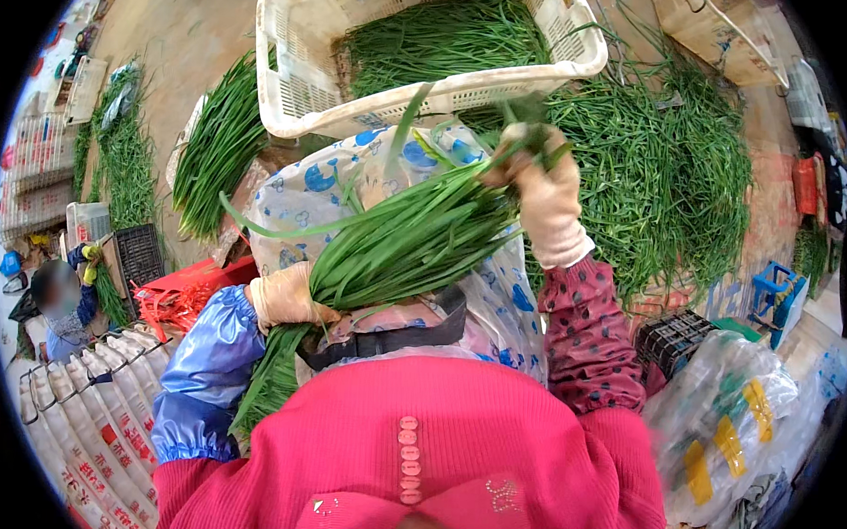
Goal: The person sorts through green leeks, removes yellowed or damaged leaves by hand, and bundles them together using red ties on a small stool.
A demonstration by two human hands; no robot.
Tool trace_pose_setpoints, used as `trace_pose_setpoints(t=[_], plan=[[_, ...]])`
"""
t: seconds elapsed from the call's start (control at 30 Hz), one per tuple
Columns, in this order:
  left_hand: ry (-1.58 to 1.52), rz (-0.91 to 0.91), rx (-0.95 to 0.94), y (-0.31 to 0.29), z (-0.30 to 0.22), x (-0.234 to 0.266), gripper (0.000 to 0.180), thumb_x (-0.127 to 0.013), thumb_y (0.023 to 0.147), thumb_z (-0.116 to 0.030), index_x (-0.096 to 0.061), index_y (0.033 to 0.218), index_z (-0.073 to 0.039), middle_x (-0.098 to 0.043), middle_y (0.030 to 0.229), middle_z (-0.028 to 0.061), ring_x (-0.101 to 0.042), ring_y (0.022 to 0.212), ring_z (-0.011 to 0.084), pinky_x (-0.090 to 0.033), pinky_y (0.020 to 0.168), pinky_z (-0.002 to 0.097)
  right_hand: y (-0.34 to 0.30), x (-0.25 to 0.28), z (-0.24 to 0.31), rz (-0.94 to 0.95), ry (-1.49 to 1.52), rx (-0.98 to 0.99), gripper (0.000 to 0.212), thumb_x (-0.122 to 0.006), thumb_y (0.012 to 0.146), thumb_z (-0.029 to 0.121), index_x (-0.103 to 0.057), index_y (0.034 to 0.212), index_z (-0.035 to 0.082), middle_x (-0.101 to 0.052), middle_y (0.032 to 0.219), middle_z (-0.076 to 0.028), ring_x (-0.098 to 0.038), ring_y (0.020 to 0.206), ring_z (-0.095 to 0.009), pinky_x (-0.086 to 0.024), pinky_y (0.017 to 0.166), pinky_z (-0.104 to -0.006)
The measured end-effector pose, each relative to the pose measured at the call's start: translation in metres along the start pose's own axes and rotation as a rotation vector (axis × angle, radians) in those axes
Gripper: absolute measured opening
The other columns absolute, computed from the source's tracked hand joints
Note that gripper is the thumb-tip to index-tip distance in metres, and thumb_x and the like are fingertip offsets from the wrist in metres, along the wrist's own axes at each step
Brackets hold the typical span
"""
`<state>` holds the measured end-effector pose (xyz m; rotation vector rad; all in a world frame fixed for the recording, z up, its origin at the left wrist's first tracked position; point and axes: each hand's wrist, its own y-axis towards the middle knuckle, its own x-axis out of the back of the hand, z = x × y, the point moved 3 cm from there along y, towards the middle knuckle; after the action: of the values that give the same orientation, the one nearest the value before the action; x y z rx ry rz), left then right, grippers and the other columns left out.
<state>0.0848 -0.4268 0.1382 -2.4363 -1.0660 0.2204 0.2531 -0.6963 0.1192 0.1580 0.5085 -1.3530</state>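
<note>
Across my lap lies a thick bunch of green chives [410,241], its long flat leaves slanting from lower left to upper right. My left hand [292,297], in a pale glove, is wrapped round the lower part of the bunch. At the upper end my right hand [543,180], gloved too, has its fingers closed on chive ends; motion smears the tips there. One loose leaf sticks out to the left of the bunch. Under the chives a clear plastic apron with blue prints [319,182] covers my lap.
A white plastic crate [290,73] holding chives stands ahead. Loose chives [651,170] are heaped at the right, and a neat bundle [221,145] lies left of the crate. Red ties [175,302] sit by my left arm. Another person [63,313] works at far left.
</note>
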Motion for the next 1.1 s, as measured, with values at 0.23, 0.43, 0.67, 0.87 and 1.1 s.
trace_pose_setpoints(t=[0.23, 0.43, 0.67, 0.87, 1.1], plan=[[-0.029, -0.073, 0.099, -0.017, 0.021, -0.005, 0.042, -0.068, 0.082, -0.012, -0.059, 0.122, -0.005, -0.066, 0.114, 0.0096, -0.060, 0.102, 0.0189, -0.047, 0.089, 0.0342, 0.046, 0.066, -0.035, -0.346, 0.657, -0.300, 0.015, -0.046, 0.098, 0.017, -0.057, 0.098, 0.006, -0.050, 0.070, 0.004, -0.033, 0.045, -0.006, -0.027, 0.040, -0.0236], [-0.143, -0.045, 0.255, -0.025, 0.014, -0.007, 0.048, -0.068, 0.077, -0.004, -0.058, 0.124, -0.005, -0.065, 0.117, 0.0100, -0.058, 0.106, 0.0187, -0.044, 0.093, 0.0331, 0.067, 0.164, -0.002, -0.383, 0.713, -0.071, 0.018, -0.041, 0.100, 0.016, -0.057, 0.096, 0.007, -0.055, 0.073, 0.004, -0.036, 0.047, -0.002, -0.028, 0.039, -0.0192], [-0.105, -0.082, 0.120, -0.025, 0.003, -0.012, 0.052, -0.062, 0.080, 0.003, -0.053, 0.130, -0.007, -0.063, 0.120, 0.0091, -0.057, 0.109, 0.0160, -0.045, 0.092, 0.0309, 0.058, 0.099, 0.079, 0.011, -1.829, -0.227, 0.073, -0.063, 0.079, 0.056, -0.055, 0.125, 0.000, -0.056, 0.127, -0.023, -0.053, 0.121, -0.033, -0.040, 0.102, -0.0387], [0.347, -0.054, 0.276, -0.024, -0.024, -0.009, 0.060, -0.073, 0.074, -0.005, -0.052, 0.130, -0.005, -0.061, 0.122, 0.0083, -0.057, 0.112, 0.0180, -0.044, 0.096, 0.0303, 0.051, -0.035, 0.023, 0.880, -1.477, -0.078, 0.072, -0.067, 0.075, 0.046, -0.052, 0.124, -0.005, -0.055, 0.125, -0.025, -0.054, 0.117, -0.035, -0.042, 0.098, -0.0364], [0.682, -0.232, 0.109, -0.033, -0.028, -0.015, 0.091, -0.075, 0.067, -0.013, -0.032, 0.147, -0.021, -0.064, 0.097, 0.0121, -0.065, 0.084, 0.0313, -0.053, 0.069, 0.0390, 0.041, -0.039, -0.026, 0.612, -1.459, 0.012, 0.035, -0.062, 0.081, 0.025, -0.060, 0.112, 0.008, -0.067, 0.096, -0.017, -0.065, 0.091, -0.034, -0.051, 0.081, -0.0397]])
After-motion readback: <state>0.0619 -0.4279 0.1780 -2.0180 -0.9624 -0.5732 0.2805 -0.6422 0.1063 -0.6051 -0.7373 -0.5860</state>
